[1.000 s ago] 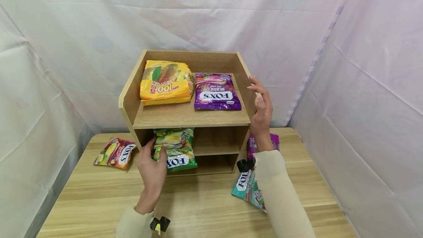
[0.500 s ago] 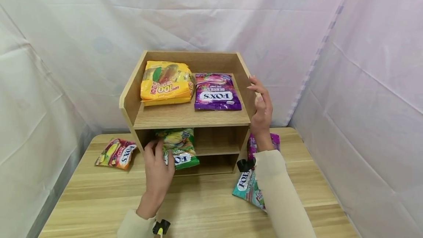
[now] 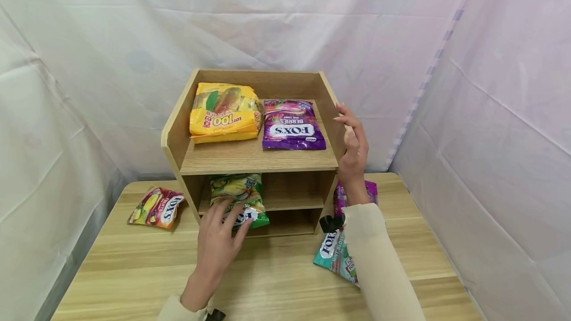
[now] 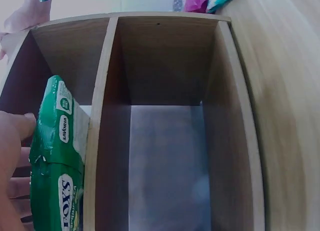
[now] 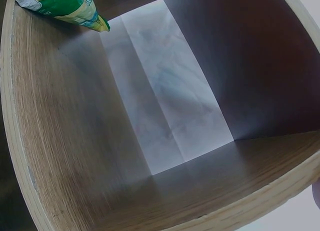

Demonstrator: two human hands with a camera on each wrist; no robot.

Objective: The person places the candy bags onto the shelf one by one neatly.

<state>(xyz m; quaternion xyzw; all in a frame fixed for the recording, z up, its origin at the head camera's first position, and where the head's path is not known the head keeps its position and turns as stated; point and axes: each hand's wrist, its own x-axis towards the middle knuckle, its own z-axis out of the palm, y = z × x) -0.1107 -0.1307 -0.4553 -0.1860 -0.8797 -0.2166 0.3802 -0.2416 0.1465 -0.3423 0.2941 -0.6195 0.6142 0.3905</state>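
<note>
A green Fox's candy bag (image 3: pixel 236 189) lies on the middle shelf, on the left side, its front end jutting past the edge. My left hand (image 3: pixel 220 237) is in front of it, fingers spread over the bag's lower end. In the left wrist view the thumb (image 4: pixel 25 125) points along the green bag (image 4: pixel 57 156), with the other fingers partly behind it. My right hand (image 3: pixel 352 155) rests against the right side panel of the wooden shelf unit (image 3: pixel 258 162), fingertips at its edge. The right wrist view shows the bag's corner (image 5: pixel 102 25) inside the compartment.
On the top shelf lie a yellow candy bag (image 3: pixel 225 113) and a purple Fox's bag (image 3: pixel 292 125). A red-orange Fox's bag (image 3: pixel 156 207) is left of the unit. To the right, a magenta bag (image 3: pixel 371 189) and a teal Fox's bag (image 3: pixel 336 256) lie partly under the right arm.
The green bag has slid slightly right and farther into the shelf. My left hand has moved from its left edge to in front of its lower end. The right hand has stayed put.
</note>
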